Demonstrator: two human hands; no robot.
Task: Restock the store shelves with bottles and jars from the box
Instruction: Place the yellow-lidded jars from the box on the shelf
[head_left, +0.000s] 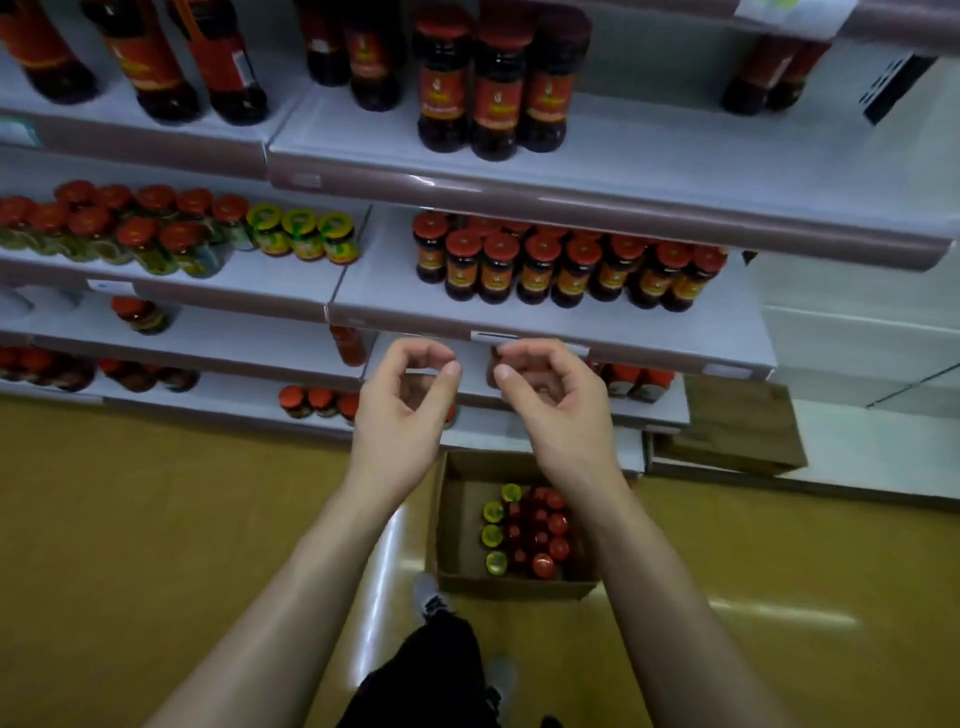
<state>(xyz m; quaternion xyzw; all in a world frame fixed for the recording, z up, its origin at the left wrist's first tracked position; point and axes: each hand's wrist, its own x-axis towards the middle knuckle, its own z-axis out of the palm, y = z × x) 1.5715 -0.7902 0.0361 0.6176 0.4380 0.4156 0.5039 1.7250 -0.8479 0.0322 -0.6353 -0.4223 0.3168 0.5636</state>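
Both hands hang empty at the middle of the frame, in front of the shelf edge: the left hand (402, 400) and the right hand (550, 400) each have their fingers loosely curled, thumb and forefinger close together, and nothing between them. They are near one another but apart.

Below them, at lower centre, the cardboard box (457, 519) sits open on the yellowish floor (156, 519), against the foot of the shelving. It holds a cluster of red-capped bottles and jars (540, 530) with a column of yellow-lidded jars (493, 535) along their left side; the left part of the box is bare cardboard.

On the shelves, the middle tier at centre right carries a full-looking double row of dark red-lidded jars (566, 265). At left on the same tier stand red-lidded jars of greenish contents (119, 228) and three yellow-lidded shelf jars (304, 234). The upper shelf (623, 161) has tall dark bottles (493, 83) with much bare space to the right.

Judging by this, restocking is partly done: some stock looks placed, yet the box still holds a good many items, and the lower tiers look sparse. With neither hand carrying anything, the next reach is likely down into the box.
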